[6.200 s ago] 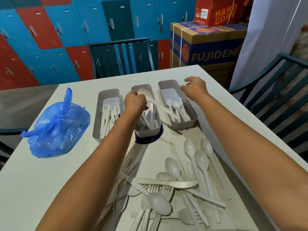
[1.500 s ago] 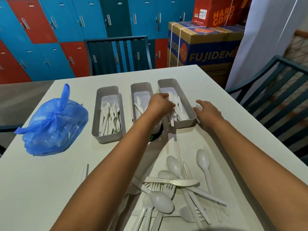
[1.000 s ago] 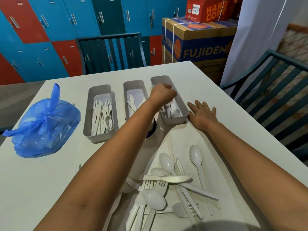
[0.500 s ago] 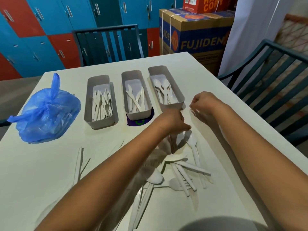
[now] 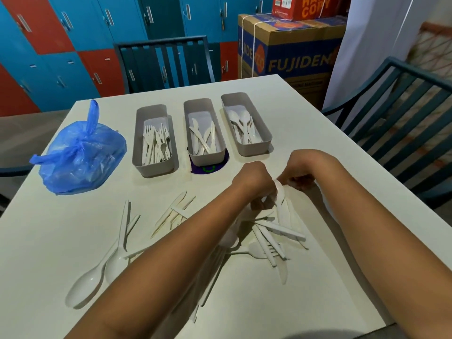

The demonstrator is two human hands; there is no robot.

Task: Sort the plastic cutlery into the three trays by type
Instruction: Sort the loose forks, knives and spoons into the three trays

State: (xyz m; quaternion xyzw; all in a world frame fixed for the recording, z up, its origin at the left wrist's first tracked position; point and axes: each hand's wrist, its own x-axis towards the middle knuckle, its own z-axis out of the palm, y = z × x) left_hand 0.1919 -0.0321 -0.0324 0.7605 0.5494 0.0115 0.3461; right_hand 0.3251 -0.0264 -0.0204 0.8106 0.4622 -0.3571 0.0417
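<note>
Where hands meet, white knife pinched; trays beyond.

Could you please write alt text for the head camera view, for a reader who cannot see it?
Both the left hand and the right hand reach into a pile of loose white plastic cutlery on a white table. Beyond stand three grey trays: forks, knives and spoons. A knotted blue plastic bag lies at left.
</note>
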